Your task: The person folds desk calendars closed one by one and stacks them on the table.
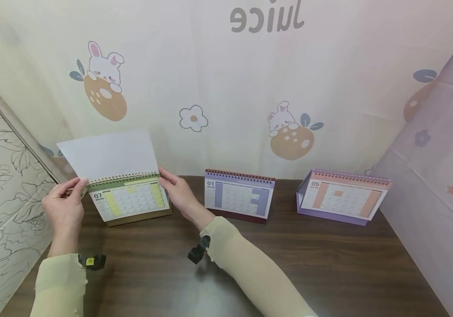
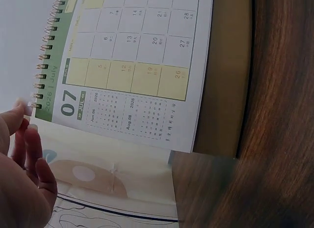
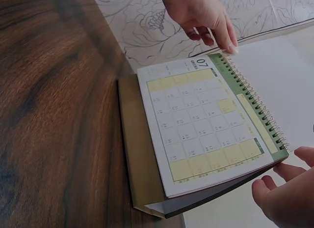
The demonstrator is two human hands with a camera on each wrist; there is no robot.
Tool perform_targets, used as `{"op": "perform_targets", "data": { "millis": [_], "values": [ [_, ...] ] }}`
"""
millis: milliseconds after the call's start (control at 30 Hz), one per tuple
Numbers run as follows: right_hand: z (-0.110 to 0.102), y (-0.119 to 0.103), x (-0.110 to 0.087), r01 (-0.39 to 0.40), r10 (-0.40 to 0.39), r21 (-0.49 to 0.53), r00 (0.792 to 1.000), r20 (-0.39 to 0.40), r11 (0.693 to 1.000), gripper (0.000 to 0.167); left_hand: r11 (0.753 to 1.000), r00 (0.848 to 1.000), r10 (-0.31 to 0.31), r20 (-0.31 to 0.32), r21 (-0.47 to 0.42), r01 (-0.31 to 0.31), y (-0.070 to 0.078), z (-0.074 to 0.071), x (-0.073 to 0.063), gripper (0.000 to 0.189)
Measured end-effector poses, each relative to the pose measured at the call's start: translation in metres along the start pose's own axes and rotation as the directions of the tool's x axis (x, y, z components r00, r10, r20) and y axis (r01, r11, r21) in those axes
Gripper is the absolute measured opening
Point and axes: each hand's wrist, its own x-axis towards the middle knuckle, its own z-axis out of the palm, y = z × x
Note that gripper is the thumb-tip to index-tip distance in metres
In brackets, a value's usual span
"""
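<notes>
A green desk calendar (image 1: 135, 197) showing month 07 stands at the left of the table, its front leaning back on a brown base (image 2: 223, 80). Above its spiral binding (image 3: 255, 102) rises a flipped-up blank white page (image 1: 109, 154). At the binding's left end, my left hand (image 1: 65, 204) pinches the lower corner of that page between thumb and fingertips. Its other fingers curl loosely. On the opposite side my right hand (image 1: 180, 196) grips the calendar's top right corner, also seen in the right wrist view, where part of the hand (image 3: 289, 188) is cut off.
A purple calendar (image 1: 238, 196) showing 01 stands mid-table, near my right forearm. Farther right is an orange calendar (image 1: 345, 196) showing 05 on a purple base. A printed curtain (image 1: 230, 88) hangs behind the dark wooden table (image 1: 290, 264), with more patterned cloth at both sides.
</notes>
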Motion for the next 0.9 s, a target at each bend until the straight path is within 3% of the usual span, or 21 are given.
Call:
{"op": "perform_targets", "data": {
  "millis": [233,700,900],
  "values": [
    [-0.002,0.004,-0.001,-0.014,0.014,-0.040,1.000,-0.004,0.999,0.044,0.992,0.998,-0.050,0.036,-0.115,0.054,-0.006,-0.003,0.000,0.019],
    [-0.001,0.011,-0.004,-0.022,0.024,-0.055,0.999,0.037,0.998,0.047,0.978,0.987,-0.130,0.095,-0.150,0.144,-0.013,-0.008,-0.003,0.020],
    [-0.001,0.013,-0.005,-0.028,0.030,-0.049,0.999,0.044,0.998,0.047,0.927,0.966,-0.208,0.154,-0.285,0.245,-0.016,-0.010,-0.004,0.021]
  ]
}}
